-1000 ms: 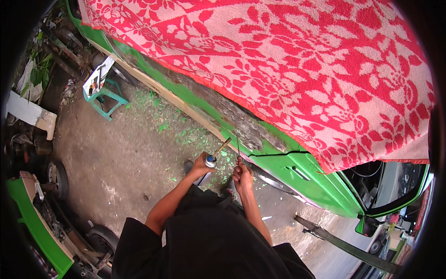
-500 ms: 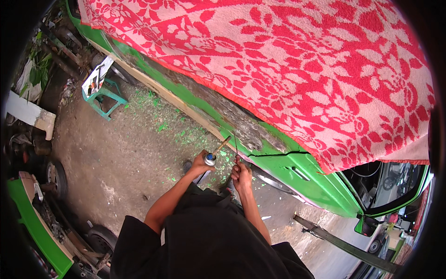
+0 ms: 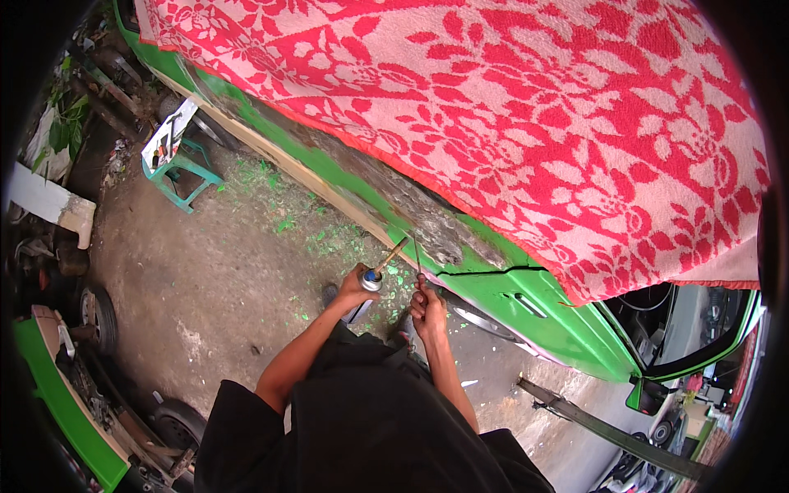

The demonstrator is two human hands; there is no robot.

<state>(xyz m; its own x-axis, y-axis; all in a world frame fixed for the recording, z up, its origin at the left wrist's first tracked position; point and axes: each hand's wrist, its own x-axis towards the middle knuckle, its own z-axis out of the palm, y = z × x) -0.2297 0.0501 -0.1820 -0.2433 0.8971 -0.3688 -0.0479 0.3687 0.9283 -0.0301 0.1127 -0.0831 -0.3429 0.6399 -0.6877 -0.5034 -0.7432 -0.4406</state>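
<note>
My left hand [image 3: 353,289] is closed round a gas blowtorch [image 3: 371,282] with a pale can, a blue head and a brass-coloured tube. Its tube slants up and right toward the lower side of a green car body [image 3: 485,296]; no flame can be made out. Close beside it, my right hand [image 3: 428,309] grips a thin metal tool [image 3: 417,259] by its brown handle. That tool's tip is at the green paint, below a rough, stripped grey-brown patch [image 3: 427,222]. Whether the tip touches the panel is hard to tell.
A pink and red floral blanket [image 3: 493,123] covers the car's upper part. At the left, a teal stool [image 3: 185,177] bears a white sheet and tools. Green paint flakes [image 3: 288,223] litter the ground. Loose wheels [image 3: 99,319] lie left; a wooden beam [image 3: 608,431] lies right.
Both hands keep their grips with hardly any movement. The view has shifted very slightly, so the stool appears a little farther left.
</note>
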